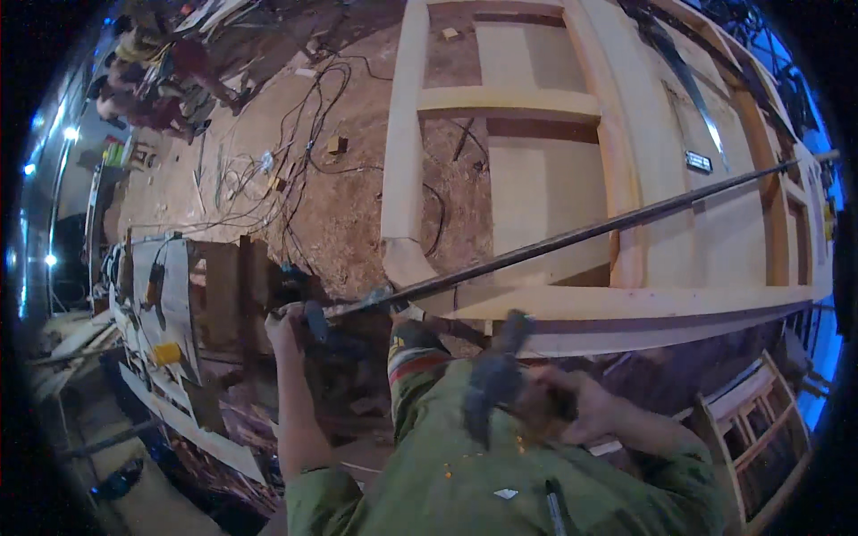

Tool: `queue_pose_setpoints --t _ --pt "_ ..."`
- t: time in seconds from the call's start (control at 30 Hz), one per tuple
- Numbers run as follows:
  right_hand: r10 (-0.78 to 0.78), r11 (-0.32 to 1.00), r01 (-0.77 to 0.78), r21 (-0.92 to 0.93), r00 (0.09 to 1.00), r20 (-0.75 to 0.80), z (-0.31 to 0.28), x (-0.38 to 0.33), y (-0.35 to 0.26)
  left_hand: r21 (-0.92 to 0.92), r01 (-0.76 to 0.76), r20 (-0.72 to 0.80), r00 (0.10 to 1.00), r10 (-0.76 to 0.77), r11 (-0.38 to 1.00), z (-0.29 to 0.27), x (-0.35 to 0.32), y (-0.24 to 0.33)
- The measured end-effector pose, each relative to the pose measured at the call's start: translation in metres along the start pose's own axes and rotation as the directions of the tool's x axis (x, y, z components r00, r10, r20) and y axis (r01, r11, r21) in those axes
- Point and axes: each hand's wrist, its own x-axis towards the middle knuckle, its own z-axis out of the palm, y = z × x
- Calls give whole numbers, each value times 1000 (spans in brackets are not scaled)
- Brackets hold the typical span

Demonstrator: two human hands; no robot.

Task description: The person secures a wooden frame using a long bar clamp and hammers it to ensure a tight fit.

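A long dark metal bar point(572, 239) runs from the lower middle up to the right, across a large pale wooden door frame point(536, 107) that lies flat. My left hand point(290, 329) grips the bar's near end, where a dark fitting sits. My right hand point(576, 406) is closed on a dark hammer-like tool point(492, 380), which is blurred and sits just below the frame's near rail. My green sleeves and my knee fill the lower middle of the view.
Tangled cables point(295, 134) lie on the sawdust-covered floor left of the frame. A cluttered wooden bench point(170, 304) with tools stands at the left. A wooden chair frame point(760, 429) is at the lower right. Another person point(152, 80) is working at the far upper left.
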Motion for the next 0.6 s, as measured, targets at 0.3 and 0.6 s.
queue_pose_setpoints --t 0.3,0.6 --pt "-658 561 -204 -802 477 -582 -81 43 -3 -148 262 228 947 -225 954 -34 30 -22" --pt "-539 785 354 -509 -16 -842 -67 66 37 412 19 50 998 -43 911 -34 5 -14"
